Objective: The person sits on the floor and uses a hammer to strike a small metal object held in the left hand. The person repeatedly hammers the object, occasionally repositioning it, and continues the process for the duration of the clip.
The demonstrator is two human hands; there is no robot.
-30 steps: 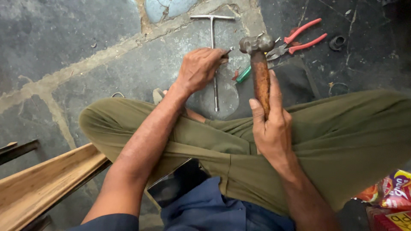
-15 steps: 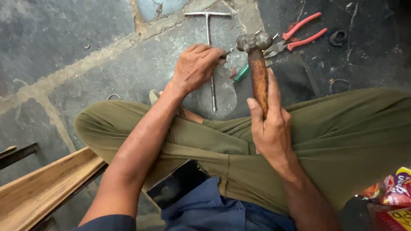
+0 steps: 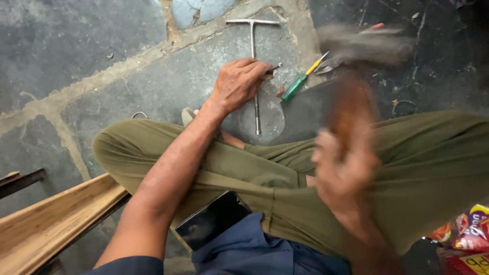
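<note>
I sit cross-legged on a stone floor in olive trousers. My left hand point(image 3: 238, 84) reaches forward and pinches a small thin metal piece point(image 3: 275, 66) against the floor, beside the shaft of a T-shaped metal wrench point(image 3: 253, 61). My right hand point(image 3: 344, 170) grips the wooden handle of a hammer point(image 3: 351, 109); hand and hammer are heavily blurred by motion, and the hammer head point(image 3: 364, 43) smears above the floor to the right of my left hand.
A screwdriver with a green and yellow handle point(image 3: 300, 84) lies right of the wrench. Red-handled pliers point(image 3: 374, 28) are half hidden by the blur. A wooden plank point(image 3: 56, 224) lies at lower left, a dark phone point(image 3: 214, 219) on my lap, colourful packets point(image 3: 466, 237) at lower right.
The hammer, held still and upright before, is now swinging and blurred, along with my right hand. My left hand stays on the small metal piece.
</note>
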